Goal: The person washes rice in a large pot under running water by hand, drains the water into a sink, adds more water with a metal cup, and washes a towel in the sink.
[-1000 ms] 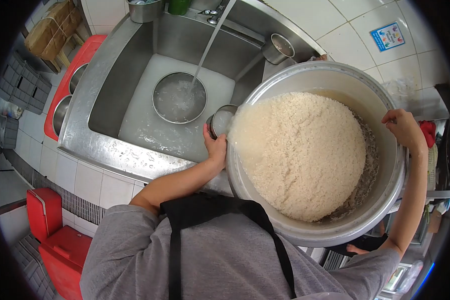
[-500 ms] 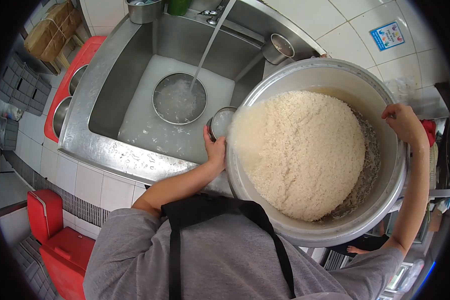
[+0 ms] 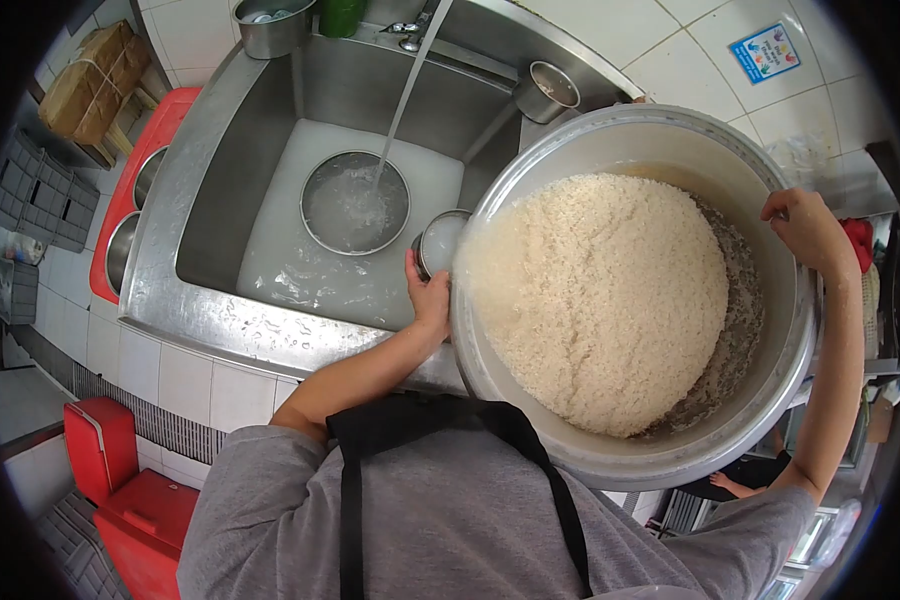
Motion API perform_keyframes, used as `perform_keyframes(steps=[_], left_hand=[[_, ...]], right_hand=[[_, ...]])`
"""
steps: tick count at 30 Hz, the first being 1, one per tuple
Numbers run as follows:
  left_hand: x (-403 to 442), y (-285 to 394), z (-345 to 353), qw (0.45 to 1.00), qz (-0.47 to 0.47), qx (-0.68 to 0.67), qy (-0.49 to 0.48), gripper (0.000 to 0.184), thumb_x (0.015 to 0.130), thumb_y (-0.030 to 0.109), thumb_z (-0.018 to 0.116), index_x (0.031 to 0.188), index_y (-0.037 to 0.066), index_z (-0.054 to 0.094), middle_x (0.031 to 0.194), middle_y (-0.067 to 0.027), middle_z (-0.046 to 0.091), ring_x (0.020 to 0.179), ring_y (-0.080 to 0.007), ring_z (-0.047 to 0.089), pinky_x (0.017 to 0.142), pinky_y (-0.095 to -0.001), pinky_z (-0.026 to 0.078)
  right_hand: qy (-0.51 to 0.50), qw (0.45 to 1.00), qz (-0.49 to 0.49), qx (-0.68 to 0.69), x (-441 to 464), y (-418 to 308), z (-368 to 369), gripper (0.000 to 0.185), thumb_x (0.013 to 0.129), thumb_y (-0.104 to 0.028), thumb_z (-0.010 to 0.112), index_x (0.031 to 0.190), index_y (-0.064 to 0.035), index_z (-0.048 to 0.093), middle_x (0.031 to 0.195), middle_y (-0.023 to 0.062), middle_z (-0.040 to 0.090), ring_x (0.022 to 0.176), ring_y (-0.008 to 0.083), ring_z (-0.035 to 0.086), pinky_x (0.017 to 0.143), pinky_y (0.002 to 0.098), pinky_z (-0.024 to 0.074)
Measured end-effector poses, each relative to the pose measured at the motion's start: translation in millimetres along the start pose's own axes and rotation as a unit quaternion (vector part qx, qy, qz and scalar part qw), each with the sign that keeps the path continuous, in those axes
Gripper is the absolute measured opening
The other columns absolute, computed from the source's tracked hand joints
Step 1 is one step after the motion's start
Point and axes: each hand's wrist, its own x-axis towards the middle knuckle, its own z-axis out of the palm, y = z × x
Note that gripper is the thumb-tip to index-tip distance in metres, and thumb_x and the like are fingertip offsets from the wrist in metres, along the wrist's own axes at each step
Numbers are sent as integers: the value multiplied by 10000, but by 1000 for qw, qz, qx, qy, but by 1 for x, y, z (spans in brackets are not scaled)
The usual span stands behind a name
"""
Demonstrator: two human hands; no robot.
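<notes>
A large metal pot (image 3: pixel 638 474) full of wet white rice (image 3: pixel 610 300) tilts toward the sink, its left rim over the sink's edge. Cloudy water lies over the rice on that low side. My right hand (image 3: pixel 808 232) is closed on the pot's far right rim. My left hand (image 3: pixel 431 297) grips a small round metal container (image 3: pixel 444 243) beside the pot's left rim; whitish liquid shows inside it. In the sink (image 3: pixel 232 225), a round metal bowl or strainer (image 3: pixel 355 203) sits in cloudy water under a running stream (image 3: pixel 407 95).
A metal pot (image 3: pixel 272 32) and a green container (image 3: pixel 342 16) stand behind the sink. A smaller metal pot (image 3: pixel 547 92) is at its back right corner. A red stand (image 3: pixel 106 225) holds metal containers at left. A red cooler (image 3: pixel 150 510) is lower left. Another person's hand (image 3: pixel 732 485) shows at lower right.
The view has shifted slightly. Both hands keep their holds, and the big pot stays tilted in much the same place. Water still runs into the sink.
</notes>
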Motion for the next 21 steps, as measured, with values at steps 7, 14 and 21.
perform_keyframes(steps=[7, 14, 21], left_hand=[[-5, 1, 3, 1000, 1, -9, -2, 708, 700, -27, 428, 1300, 225, 149, 1133, -124, 413, 845, -207, 502, 679, -323, 465], [-2, -4, 1, 1000, 30, 0, -7, 707, 692, -30, 421, 1295, 231, 159, 1120, -115, 416, 827, -200, 499, 656, -327, 468], [-9, 4, 5, 1000, 14, -4, -9, 706, 688, -32, 419, 1295, 214, 156, 1131, -125, 406, 837, -209, 505, 673, -349, 475]], right_hand=[[4, 1000, 0, -5, 2, 3, 3, 156, 673, -24, 502, 788, -5, 604, 770, 174, 594, 748, 300, 576, 692, 336, 440], [29, 1000, -3, -7, -2, 1, 4, 137, 673, -15, 499, 771, -1, 593, 745, 162, 592, 720, 288, 573, 666, 328, 443], [45, 999, -17, -24, -1, 6, 7, 125, 672, -12, 504, 762, 3, 590, 741, 152, 596, 703, 280, 576, 652, 326, 448]])
